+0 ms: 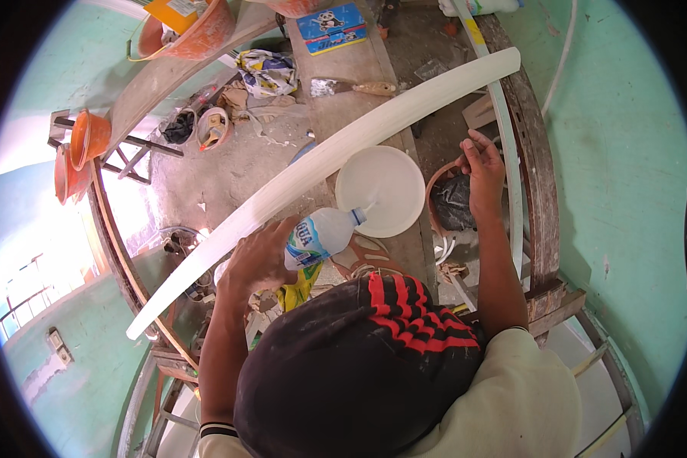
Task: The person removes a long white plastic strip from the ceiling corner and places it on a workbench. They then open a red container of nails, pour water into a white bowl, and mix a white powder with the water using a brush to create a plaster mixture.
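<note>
My left hand (261,258) is closed around a clear plastic water bottle (320,235) with a blue and green label. The bottle is tilted, its blue-ringed mouth over the rim of a round white tub (345,172), and a thin clear streak runs from the mouth into it. Pale, whitish contents fill the tub's inside. To the right of the tub, my right hand (484,164) is raised with fingers loosely bent and apart, and nothing shows in it. A long white strip (336,156) crosses diagonally past the tub's far side, with my left hand overlapping its lower part.
On the plank (336,72) beyond lie a putty knife (355,88) and a blue box (331,29). Orange buckets (90,139) hang at left; another orange bucket (198,34) stands far left. A dark plastic bag (455,203) sits below my right hand. Wooden scaffold beams (538,175) flank me.
</note>
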`<state>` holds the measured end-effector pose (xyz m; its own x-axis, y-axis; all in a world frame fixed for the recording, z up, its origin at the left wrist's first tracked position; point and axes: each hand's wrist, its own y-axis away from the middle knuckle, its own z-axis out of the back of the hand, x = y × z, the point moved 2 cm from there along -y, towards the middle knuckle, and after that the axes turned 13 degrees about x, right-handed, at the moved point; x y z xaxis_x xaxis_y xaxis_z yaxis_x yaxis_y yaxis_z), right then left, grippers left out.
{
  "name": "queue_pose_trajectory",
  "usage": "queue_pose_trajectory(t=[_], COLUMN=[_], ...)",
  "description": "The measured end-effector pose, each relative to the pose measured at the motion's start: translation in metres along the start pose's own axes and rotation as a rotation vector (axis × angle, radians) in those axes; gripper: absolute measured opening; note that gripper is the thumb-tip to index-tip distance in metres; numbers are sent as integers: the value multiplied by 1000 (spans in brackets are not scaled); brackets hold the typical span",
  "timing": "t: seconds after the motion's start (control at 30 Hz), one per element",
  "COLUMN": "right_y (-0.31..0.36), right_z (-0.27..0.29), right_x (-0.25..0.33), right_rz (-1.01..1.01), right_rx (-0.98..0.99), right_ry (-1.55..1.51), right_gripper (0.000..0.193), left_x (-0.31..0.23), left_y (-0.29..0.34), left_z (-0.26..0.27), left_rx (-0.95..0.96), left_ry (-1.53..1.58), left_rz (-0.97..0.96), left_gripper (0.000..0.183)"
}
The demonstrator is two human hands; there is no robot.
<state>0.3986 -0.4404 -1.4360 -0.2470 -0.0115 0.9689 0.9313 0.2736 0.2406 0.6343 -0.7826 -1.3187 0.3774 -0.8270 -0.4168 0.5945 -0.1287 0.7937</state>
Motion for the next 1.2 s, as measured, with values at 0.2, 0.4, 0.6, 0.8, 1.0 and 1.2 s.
queue_pose_trajectory(t=[0.2,0.4,0.6,0.8,1.0,1.2], right_y=[-1,0,0,0,0,1], right_z=[-1,-3,-1,0,1,1], right_x=[-1,0,-1,-3,-4,-4], right_rz=[20,2,12,6,3,0], right_rx=[19,23,26,27,28,28], right_ry=[-19,-35,-2,-5,-19,-10], right_gripper=[39,39,42,42,41,41], left_x=[0,5,-1,1,-1,0], left_y=[3,1,0,-3,-5,-6], left_z=[0,-4,-1,-2,-1,-1], left_rx=[-29,-64,-40,-28,-11,-28], left_ry=[-27,-9,1,-16,-32,-61], left_rz=[-19,-39,-21,-37,-16,-21], left_gripper=[101,102,103,103,100,98])
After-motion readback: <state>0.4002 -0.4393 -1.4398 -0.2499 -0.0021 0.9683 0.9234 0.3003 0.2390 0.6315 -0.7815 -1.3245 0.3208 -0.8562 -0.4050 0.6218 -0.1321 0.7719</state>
